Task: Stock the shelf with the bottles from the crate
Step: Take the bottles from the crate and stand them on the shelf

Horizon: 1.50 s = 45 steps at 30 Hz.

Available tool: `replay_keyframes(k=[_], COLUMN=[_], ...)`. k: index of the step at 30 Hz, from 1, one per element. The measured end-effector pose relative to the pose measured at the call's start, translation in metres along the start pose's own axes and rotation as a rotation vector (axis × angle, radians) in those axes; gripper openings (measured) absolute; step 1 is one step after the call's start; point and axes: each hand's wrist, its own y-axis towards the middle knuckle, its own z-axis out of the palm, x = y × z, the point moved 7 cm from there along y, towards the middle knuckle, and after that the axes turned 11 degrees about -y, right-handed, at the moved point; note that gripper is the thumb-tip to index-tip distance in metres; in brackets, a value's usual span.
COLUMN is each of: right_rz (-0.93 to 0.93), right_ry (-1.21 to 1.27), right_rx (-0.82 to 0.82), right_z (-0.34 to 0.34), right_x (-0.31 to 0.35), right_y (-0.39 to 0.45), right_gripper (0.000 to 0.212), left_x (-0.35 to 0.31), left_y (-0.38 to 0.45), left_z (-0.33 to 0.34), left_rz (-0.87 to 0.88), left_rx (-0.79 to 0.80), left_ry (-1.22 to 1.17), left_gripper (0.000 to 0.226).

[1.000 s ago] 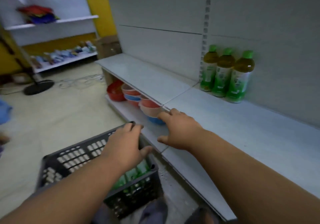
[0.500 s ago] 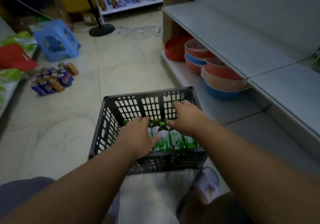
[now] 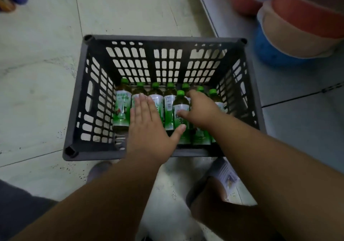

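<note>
While both forearms reach down from the near edge of the view, past a sandalled foot (image 3: 221,181) on the pale floor (image 3: 46,73), the step in hand looks like the pick-up: choosing the next bottles to carry to the shelf. The left hand (image 3: 149,129) lies flat over the near-left part of the row, fingers straight and together, thumb spread to the right, its grip apart and closed on nothing. The right hand (image 3: 201,108) curls over a green-capped bottle (image 3: 181,108) that sits slightly above its neighbours near the middle of the row; the thumb touches the label, yet whether the fingers have closed round it I cannot tell, since they are hidden behind the hand. The bottles (image 3: 122,108) lie side by side on the bottom of the black slatted crate (image 3: 167,41), caps pointing far, filling its near half. Far right, stacked plastic basins (image 3: 297,26) sit on the low shelf (image 3: 307,110). The next move likely calls for each hand to wrap one bottle and lift it clear of the crate walls.
</note>
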Motion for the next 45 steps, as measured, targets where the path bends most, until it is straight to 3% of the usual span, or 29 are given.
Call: replay_keyframes(k=[14,17,20,22,25,28,30,35,37,45], right_rz=[0.119,0.182,0.229,0.231,0.19,0.148,0.101,-0.031,-0.058,-0.08], right_ry=[-0.482,-0.302,0.037,0.266,0.409,0.574,0.639,0.52,0.474,0.528], right_rx=[0.122,0.097,0.055,0.069,0.078,-0.001,-0.084,-0.335,-0.461,-0.841], right_z=[0.056,0.054,0.053,0.056,0.046,0.016,-0.015,-0.105,-0.142,-0.26], right_x=[0.002,-0.001,-0.009,-0.014,-0.019,-0.02,-0.02,-0.013,-0.009,-0.042], right_y=[0.093,0.095,0.089,0.083,0.068,0.044,0.021,-0.052,-0.087,-0.261], right_gripper=[0.078,0.089,0.104,0.101,0.088,0.055,0.046,0.053,0.047,0.047], left_x=[0.002,0.003,0.003,0.003,0.003,0.002,0.001,-0.013,-0.033,-0.185], left_y=[0.008,0.007,0.007,0.006,0.006,0.003,0.001,-0.012,-0.02,-0.071], left_z=[0.007,0.008,0.008,0.009,0.008,0.005,0.004,-0.031,-0.058,-0.155], left_rz=[-0.042,-0.042,-0.036,-0.029,-0.025,-0.014,0.008,0.126,0.207,0.416], left_rx=[0.053,0.06,0.062,0.062,0.065,0.054,0.05,0.031,-0.002,-0.048], left_ry=[-0.025,-0.031,-0.052,-0.057,-0.045,-0.045,-0.057,-0.162,-0.195,-0.513], left_gripper=[0.11,0.11,0.109,0.108,0.109,0.109,0.105,0.098,0.102,0.113])
